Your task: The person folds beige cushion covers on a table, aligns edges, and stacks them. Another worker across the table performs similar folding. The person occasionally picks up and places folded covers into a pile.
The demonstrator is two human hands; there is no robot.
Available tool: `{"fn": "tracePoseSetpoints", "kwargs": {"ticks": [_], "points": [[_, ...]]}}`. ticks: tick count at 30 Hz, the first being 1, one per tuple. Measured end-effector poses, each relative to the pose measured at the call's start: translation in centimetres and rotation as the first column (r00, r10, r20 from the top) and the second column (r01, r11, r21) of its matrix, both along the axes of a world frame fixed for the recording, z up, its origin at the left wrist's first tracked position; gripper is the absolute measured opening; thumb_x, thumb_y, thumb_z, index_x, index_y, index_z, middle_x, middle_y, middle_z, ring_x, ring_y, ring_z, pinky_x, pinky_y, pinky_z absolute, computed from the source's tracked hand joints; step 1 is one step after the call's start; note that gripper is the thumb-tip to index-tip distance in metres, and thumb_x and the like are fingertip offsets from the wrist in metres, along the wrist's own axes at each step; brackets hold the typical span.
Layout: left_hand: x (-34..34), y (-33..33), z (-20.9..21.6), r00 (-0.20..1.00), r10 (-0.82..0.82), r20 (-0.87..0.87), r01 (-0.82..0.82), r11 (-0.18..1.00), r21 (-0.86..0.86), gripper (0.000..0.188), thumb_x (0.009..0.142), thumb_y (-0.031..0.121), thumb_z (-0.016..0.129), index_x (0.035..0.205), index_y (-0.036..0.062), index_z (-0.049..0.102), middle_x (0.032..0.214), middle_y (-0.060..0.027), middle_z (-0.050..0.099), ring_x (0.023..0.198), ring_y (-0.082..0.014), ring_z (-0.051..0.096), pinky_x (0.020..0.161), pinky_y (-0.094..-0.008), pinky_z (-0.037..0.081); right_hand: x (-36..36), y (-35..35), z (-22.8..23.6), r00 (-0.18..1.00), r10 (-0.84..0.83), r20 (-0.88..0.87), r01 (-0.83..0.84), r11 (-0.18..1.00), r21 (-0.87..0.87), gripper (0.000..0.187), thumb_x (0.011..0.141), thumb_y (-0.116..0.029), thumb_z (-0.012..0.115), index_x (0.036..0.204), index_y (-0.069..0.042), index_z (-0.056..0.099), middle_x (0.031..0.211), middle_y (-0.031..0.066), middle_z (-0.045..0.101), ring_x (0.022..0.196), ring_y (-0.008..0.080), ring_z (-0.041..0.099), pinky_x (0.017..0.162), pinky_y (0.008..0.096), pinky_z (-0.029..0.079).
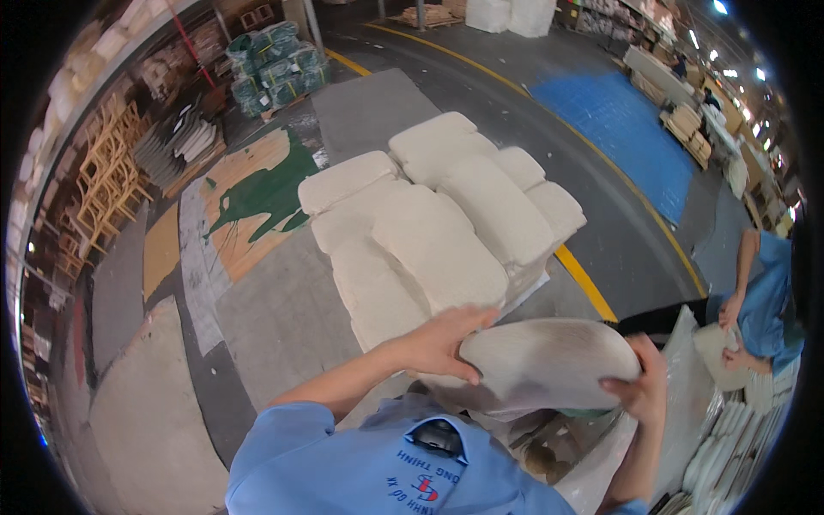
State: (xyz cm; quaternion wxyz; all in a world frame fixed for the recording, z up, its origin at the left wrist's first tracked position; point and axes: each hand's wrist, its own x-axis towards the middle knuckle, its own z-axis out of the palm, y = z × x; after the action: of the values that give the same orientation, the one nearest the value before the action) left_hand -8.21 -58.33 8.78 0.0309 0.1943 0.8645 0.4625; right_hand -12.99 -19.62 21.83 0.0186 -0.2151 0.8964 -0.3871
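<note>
One pale cushion [549, 360] is in the lower centre of the frame, gripped between your two hands: your left hand [446, 341] clasps its left end, the thumb spread apart from the fingers, and your right hand [642, 382] clasps its right end likewise. Just beyond, in the middle of the frame, you have a pile of cream cushions [438, 236]. At the right edge, a co-worker [766, 287] holds a pale piece [719, 356]. Farther, green wrapped bundles [279, 69] stand at upper left, and a blue floor covering [618, 129] lies at upper right.
</note>
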Motion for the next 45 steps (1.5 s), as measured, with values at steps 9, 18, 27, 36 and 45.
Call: {"fn": "tracePoseSetpoints", "kwargs": {"ticks": [9, 18, 27, 36, 45], "points": [[6.8, -8.9, -8.8, 0.623, 0.436, 0.649, -0.782, 0.315, 0.539, 0.071, 0.082, 0.012, 0.089, 0.143, -0.0031, 0.057, 0.129, -0.0158, 0.071, 0.118, -0.0239, 0.067, 0.101, -0.0383, 0.055, -25.8, -21.9, -14.0, 0.926, 0.252, 0.282, -0.137, 0.919, -0.369, 0.065, 0.095, -0.041, 0.079, 0.145, -0.003, 0.059, 0.137, 0.0125, 0.067, 0.122, 0.0224, 0.063, 0.103, 0.0388, 0.050], [12.4, -12.0, -10.1, 0.081, 0.652, 0.754, -0.786, -0.424, 0.451, 0.068, 0.092, 0.015, 0.079, 0.149, -0.0060, 0.048, 0.137, -0.0223, 0.064, 0.122, -0.0351, 0.066, 0.103, -0.0476, 0.056, -28.3, -29.2, -28.6, 0.740, 0.036, 0.672, -0.277, 0.926, 0.255, 0.096, 0.079, -0.049, 0.091, 0.147, 0.005, 0.050, 0.134, 0.0203, 0.065, 0.118, 0.0280, 0.064, 0.095, 0.0397, 0.052], [6.8, -12.6, -14.9, 0.102, 0.501, 0.859, -0.837, -0.424, 0.347, 0.079, 0.092, 0.030, 0.083, 0.150, -0.0084, 0.045, 0.141, -0.0253, 0.062, 0.126, -0.0413, 0.065, 0.105, -0.0548, 0.056, -28.3, -29.8, -28.0, 0.543, 0.133, 0.829, -0.145, 0.987, -0.063, 0.096, 0.074, -0.024, 0.096, 0.147, 0.011, 0.044, 0.148, 0.0264, 0.056, 0.138, 0.0349, 0.055, 0.115, 0.0438, 0.044], [4.3, -16.0, -14.4, 0.145, 0.441, 0.886, -0.891, -0.330, 0.311, 0.087, 0.088, 0.033, 0.087, 0.151, -0.0095, 0.046, 0.141, -0.0286, 0.062, 0.126, -0.0424, 0.065, 0.106, -0.0539, 0.056, -28.9, -29.4, -21.3, 0.541, 0.277, 0.794, -0.014, 0.947, -0.321, 0.083, 0.075, -0.005, 0.089, 0.143, 0.009, 0.044, 0.134, 0.0226, 0.062, 0.122, 0.0374, 0.065, 0.106, 0.0472, 0.052], [0.7, -15.8, -14.6, 0.027, 0.665, 0.746, -0.998, -0.020, 0.054, 0.087, 0.093, 0.038, 0.082, 0.152, -0.0100, 0.040, 0.151, -0.0313, 0.052, 0.139, -0.0415, 0.055, 0.113, -0.0513, 0.048, -28.3, -28.6, -27.8, 0.577, 0.121, 0.808, -0.002, 0.989, -0.147, 0.078, 0.078, -0.012, 0.089, 0.142, 0.006, 0.049, 0.131, 0.0218, 0.065, 0.121, 0.0345, 0.066, 0.105, 0.0441, 0.052]]}}
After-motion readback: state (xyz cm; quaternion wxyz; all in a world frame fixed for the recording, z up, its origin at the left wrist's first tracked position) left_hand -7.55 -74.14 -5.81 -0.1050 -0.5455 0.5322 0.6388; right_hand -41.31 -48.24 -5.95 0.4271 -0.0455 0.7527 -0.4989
